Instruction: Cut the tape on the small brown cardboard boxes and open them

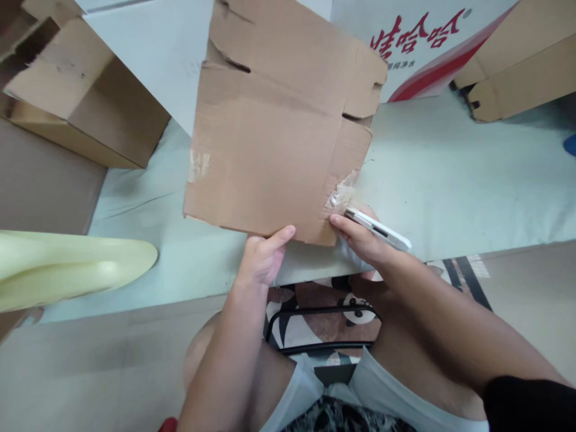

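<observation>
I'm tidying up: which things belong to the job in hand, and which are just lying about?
In the job:
cardboard piece, held by left hand and right hand
its clear tape
white tool, in the right hand

Apparently lying about:
brown boxes
white box
yellow object

Head-worn view, single: set above the person's lap, facing forward and steeply down. Near range: left hand (265, 258) and right hand (360, 237), at arm's length, below centre; flat brown cardboard piece (279, 144), upper middle. Coverage wide: pale green cloth-covered bench (450, 180) spanning the frame; white carton with red lettering (414, 54) beyond, cut by the top edge.
</observation>
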The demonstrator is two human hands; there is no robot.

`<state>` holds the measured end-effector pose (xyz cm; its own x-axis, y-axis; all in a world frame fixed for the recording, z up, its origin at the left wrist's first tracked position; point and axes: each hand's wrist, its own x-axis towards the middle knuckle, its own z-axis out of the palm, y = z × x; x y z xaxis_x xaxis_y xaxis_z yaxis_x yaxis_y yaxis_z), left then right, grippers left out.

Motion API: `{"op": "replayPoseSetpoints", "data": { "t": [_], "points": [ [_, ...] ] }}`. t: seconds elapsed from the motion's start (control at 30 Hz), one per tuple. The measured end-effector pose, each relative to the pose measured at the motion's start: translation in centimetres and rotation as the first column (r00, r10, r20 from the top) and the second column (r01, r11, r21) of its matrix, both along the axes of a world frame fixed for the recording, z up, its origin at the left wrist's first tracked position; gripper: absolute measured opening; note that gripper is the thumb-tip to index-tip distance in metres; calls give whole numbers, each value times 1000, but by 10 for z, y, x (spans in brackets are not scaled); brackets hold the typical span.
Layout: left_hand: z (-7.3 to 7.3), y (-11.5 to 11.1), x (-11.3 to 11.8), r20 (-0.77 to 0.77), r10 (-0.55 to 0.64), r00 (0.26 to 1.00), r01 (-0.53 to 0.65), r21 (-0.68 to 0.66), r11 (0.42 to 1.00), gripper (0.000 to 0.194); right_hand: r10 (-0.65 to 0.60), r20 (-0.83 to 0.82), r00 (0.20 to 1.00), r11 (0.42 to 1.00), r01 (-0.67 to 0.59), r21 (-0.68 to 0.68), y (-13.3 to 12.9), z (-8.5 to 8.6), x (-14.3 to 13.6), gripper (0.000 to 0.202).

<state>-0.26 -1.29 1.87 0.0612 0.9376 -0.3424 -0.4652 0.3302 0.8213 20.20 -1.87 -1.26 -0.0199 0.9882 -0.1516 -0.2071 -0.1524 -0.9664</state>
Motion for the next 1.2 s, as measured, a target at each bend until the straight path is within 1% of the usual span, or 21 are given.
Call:
{"op": "replayPoseSetpoints", "data": {
  "t": [0.1,0.17,0.2,0.23,0.3,0.4,0.47,0.57,0.6,0.67,0.73,0.77,0.87,0.93,0.97,1.03,1.07,1.1,1.13,1.17,1.2],
  "points": [
    [8,9,-18,60,95,994,-98,57,994,35,-105,-72,992,994,106,1,3,5,8,34],
    [14,16,-36,109,156,982,-167,94,982,20,-117,-112,987,993,116,-20,6,9,16,32],
    [16,20,-44,103,178,979,-188,96,977,14,-120,-119,986,993,118,-29,6,11,19,31],
    [17,22,-50,67,158,985,-163,80,983,12,-132,-121,984,991,128,-36,6,13,22,31],
    [17,25,-54,-10,87,996,-86,67,994,18,-186,-144,972,982,181,-44,5,19,25,32],
    [13,24,-45,-7,20,1000,-19,46,999,28,-231,-251,940,972,237,-8,1,29,24,38],
    [10,22,-32,41,23,999,-24,20,1000,29,-184,-310,933,978,205,36,-4,36,24,48],
    [6,18,-13,112,52,992,-52,-6,999,31,-114,-322,940,986,148,83,-14,41,33,63],
    [5,16,-7,134,65,989,-66,-2,998,33,-104,-326,939,985,143,95,-18,41,37,63],
    [5,10,5,146,47,988,-49,10,999,38,-104,-349,931,984,148,100,-26,39,45,53],
    [4,1,16,136,-14,991,12,20,1000,46,-157,-365,918,981,188,52,-33,37,47,40],
    [4,-3,21,133,-49,990,46,22,999,49,-205,-355,912,975,223,8,-36,37,45,37],
    [4,-14,33,59,-158,986,158,-1,987,51,-380,-260,888,925,365,-107,-40,38,38,38],
    [4,-17,37,-47,-222,974,220,-55,974,42,-481,-191,855,877,469,-106,-39,42,43,38],
    [4,-17,37,-100,-229,968,221,-86,971,36,-526,-161,835,850,520,-84,-39,45,50,38],
    [5,-16,34,-180,-204,962,182,-130,975,21,-618,-79,782,785,619,-24,-39,53,75,36],
    [6,-15,32,-204,-193,960,166,-142,976,15,-664,-13,748,747,664,33,-40,60,90,34],
    [7,-14,29,-216,-193,957,163,-150,975,11,-717,57,695,696,711,101,-43,67,106,31],
    [7,-13,27,-218,-204,954,174,-151,973,8,-747,82,660,664,735,139,-45,76,122,29],
    [8,-13,25,-216,-224,950,194,-149,970,8,-766,100,635,642,748,168,-47,85,135,29],
    [9,-13,23,-214,-246,945,218,-146,965,9,-765,135,630,644,740,196,-49,96,146,27]
  ]
}}
